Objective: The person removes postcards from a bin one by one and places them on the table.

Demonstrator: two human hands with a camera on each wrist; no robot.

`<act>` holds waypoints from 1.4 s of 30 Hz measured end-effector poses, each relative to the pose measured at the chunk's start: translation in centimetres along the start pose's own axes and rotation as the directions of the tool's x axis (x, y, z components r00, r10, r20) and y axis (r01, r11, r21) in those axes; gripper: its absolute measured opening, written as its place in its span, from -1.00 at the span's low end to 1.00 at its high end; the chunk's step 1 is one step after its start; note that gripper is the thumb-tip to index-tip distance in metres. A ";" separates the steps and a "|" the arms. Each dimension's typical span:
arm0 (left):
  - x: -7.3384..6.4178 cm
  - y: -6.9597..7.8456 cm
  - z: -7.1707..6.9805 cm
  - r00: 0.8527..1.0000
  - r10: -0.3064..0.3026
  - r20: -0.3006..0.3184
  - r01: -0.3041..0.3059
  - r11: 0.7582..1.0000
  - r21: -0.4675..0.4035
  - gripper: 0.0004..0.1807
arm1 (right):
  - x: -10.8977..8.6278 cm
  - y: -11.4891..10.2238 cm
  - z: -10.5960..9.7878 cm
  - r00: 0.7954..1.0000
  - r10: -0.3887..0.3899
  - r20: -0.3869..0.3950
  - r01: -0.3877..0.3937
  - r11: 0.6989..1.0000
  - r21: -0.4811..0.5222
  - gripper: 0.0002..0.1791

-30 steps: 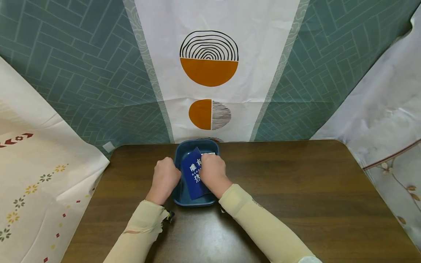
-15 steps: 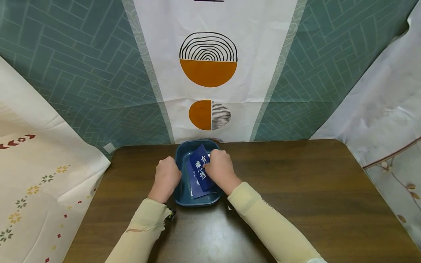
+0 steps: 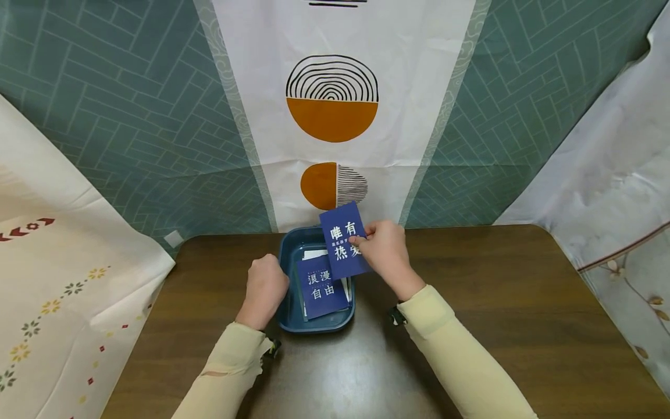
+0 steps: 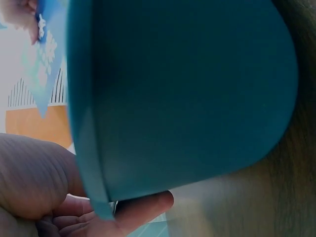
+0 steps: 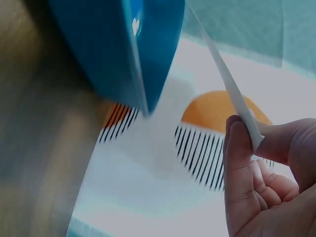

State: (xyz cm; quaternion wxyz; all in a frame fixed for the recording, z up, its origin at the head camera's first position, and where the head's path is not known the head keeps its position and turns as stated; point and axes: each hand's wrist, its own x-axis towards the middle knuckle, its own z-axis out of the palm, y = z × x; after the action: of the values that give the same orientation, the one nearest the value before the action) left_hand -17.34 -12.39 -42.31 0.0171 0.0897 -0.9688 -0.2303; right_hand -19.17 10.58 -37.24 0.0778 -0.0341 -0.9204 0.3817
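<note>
Between thumb and fingers my right hand (image 3: 388,253) pinches a dark blue card (image 3: 340,265) with white Chinese characters. It is held up over the right side of a blue tray (image 3: 314,329). In the right wrist view the card (image 5: 224,81) appears edge-on as a pale strip between thumb and fingertips. At the tray's left side, my left hand (image 3: 266,288) grips the rim; in the left wrist view its fingers (image 4: 145,212) curl under the rim. Another blue card (image 3: 320,291) with white characters lies in the tray, on top of white-edged cards (image 3: 314,254).
The tray stands on a dark brown wooden table (image 3: 471,314), near its back edge. Behind rises a green and white cloth (image 3: 335,35) with orange and striped circles. Patterned white cloths hang at the left (image 3: 63,279) and right (image 3: 617,203).
My right hand has lifted the blue card up and to the right out of the tray, uncovering the other blue card beneath. My left hand has stayed at the tray's rim.
</note>
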 end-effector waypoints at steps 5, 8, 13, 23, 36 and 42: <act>0.0 0.0 0.0 1.000 -0.011 0.023 0.011 1.000 -0.008 -0.85 | 0.9 2.1 -1.8 0.996 0.074 -0.046 -0.074 0.997 0.005 -0.70; 0.0 0.0 0.0 1.000 -0.009 0.028 0.010 1.000 -0.009 -0.86 | 1.4 3.5 -2.5 0.993 0.089 -0.074 -0.090 0.996 -0.003 -0.68; 0.0 0.1 -0.1 0.999 -0.016 0.044 0.016 1.000 -0.003 -0.86 | 2.0 5.6 -2.9 0.989 0.103 -0.102 -0.109 0.992 -0.056 -0.66; 0.0 0.1 -0.2 0.998 -0.011 0.061 0.011 1.000 0.015 -0.84 | 2.5 8.2 -1.0 0.977 0.215 0.016 -0.211 0.969 -0.131 -0.59; -0.1 0.2 0.2 0.999 -0.008 0.052 0.009 1.000 -0.009 -0.85 | 2.7 9.7 1.4 0.967 0.249 0.062 -0.232 0.950 -0.209 -0.47; -0.1 0.1 0.3 0.999 -0.024 0.038 0.024 1.000 0.004 -0.85 | 2.6 9.8 2.1 0.970 0.237 0.056 -0.217 0.945 -0.245 -0.58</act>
State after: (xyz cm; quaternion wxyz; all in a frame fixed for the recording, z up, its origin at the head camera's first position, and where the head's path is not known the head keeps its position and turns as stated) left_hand -17.24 -12.14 -42.50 -0.0040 0.0971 -0.9682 -0.2304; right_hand -22.05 16.36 -45.34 -0.0106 -0.1328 -0.9516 0.2769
